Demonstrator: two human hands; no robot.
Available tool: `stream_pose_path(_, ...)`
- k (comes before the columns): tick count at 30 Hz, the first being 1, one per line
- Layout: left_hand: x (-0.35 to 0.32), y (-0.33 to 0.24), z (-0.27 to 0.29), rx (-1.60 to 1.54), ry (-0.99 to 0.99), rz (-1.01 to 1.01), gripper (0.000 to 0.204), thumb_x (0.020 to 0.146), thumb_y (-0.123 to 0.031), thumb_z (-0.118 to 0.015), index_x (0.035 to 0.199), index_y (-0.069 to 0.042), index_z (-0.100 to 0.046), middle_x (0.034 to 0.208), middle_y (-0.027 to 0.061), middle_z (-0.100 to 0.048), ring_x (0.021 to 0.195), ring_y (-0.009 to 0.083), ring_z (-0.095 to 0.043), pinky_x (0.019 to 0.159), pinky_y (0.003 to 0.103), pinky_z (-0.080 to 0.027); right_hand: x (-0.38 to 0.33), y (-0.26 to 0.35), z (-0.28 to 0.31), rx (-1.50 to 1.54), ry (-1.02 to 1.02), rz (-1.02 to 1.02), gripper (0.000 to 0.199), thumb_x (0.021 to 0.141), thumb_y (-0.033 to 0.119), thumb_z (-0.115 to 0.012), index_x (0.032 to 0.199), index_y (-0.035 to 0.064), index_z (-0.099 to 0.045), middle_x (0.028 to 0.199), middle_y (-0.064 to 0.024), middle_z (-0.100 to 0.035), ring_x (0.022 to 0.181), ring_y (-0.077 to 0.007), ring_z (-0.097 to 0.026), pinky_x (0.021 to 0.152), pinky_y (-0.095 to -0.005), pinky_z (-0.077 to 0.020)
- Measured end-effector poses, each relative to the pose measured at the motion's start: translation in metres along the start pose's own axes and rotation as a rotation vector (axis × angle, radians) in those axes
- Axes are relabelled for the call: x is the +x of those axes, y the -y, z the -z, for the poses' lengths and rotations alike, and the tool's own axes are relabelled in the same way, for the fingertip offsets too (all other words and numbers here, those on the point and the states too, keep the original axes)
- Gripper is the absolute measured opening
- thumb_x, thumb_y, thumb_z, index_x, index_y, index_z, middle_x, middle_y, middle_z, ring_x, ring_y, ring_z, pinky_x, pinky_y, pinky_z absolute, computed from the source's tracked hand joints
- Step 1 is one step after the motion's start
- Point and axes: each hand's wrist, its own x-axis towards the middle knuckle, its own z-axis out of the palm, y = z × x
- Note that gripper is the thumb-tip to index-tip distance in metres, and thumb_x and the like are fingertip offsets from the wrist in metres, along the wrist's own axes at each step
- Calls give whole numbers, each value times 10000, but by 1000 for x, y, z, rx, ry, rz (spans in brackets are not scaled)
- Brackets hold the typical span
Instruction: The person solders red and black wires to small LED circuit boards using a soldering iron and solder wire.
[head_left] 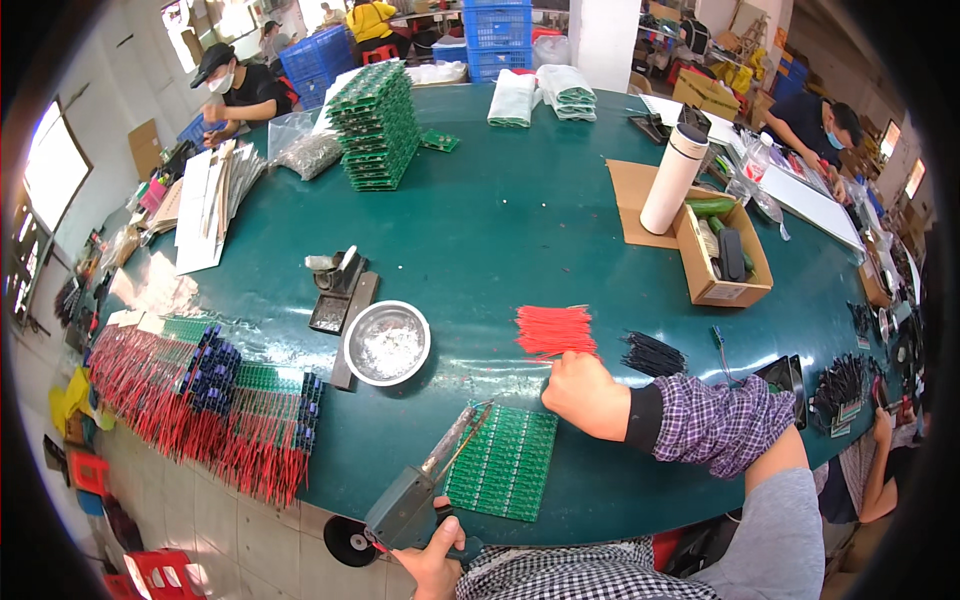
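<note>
My left hand (pixel 432 562) grips a dark grey soldering gun (pixel 402 508) from the lower edge. Its metal barrel and thin tip reach over the upper left part of a green circuit board panel (pixel 505 465), which lies flat in front of me. Beyond the panel lies a bundle of red wires (pixel 553 330). My right hand (pixel 588 396) is closed at the near edge of that bundle, its back turned up. What its fingertips hold is hidden. A checked sleeve cover (pixel 722 420) wraps my right forearm.
A metal bowl (pixel 387 343) with silvery bits stands left beside a dark stand (pixel 340 295). Boards with red wires (pixel 190 400) lie at far left. Black wires (pixel 653 354) are at right. Farther off stand stacked boards (pixel 375 125), a cardboard box (pixel 728 290) and a bottle (pixel 675 180). Other people sit around.
</note>
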Motion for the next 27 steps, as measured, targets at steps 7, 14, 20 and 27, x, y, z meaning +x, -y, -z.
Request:
stream_pose_path(7, 2, 0, 3, -40, 85, -61, 625, 739, 110, -678, 1319, 33, -460, 1043, 224, -642, 567, 193, -556, 437, 297, -445, -12, -1, -20, 131, -317, -135, 93, 698, 115, -685, 781, 97, -648, 825, -63, -593, 843, -209, -598, 644, -312, -479)
stream_pose_path(14, 9, -2, -1, 153, 70, -48, 587, 775, -12, -659, 1322, 55, -457, 1077, 221, -620, 522, 146, -495, 446, 240, -399, -40, 16, -36, 786, -502, -280, 151, 760, -48, -623, 887, 31, -605, 907, -82, -553, 869, -264, -574, 714, -386, -518)
stream_pose_path(20, 11, 2, 0, 317, 145, -23, 552, 764, 10, -677, 1287, 60, -510, 1069, 209, -647, 564, 144, -533, 438, 244, -410, -48, 35, -53, 935, -636, -400, 180, 788, -54, -676, 949, 28, -670, 881, -63, -610, 824, -234, -623, 660, -354, -535)
stream_pose_path(27, 7, 9, 16, 565, 211, -44, 567, 714, 80, -741, 1257, 46, -580, 1096, 178, -674, 736, 161, -608, 558, 252, -489, -56, 45, -49, 904, -684, -386, 212, 778, -10, -689, 989, 4, -680, 944, -80, -659, 773, -223, -687, 644, -322, -568)
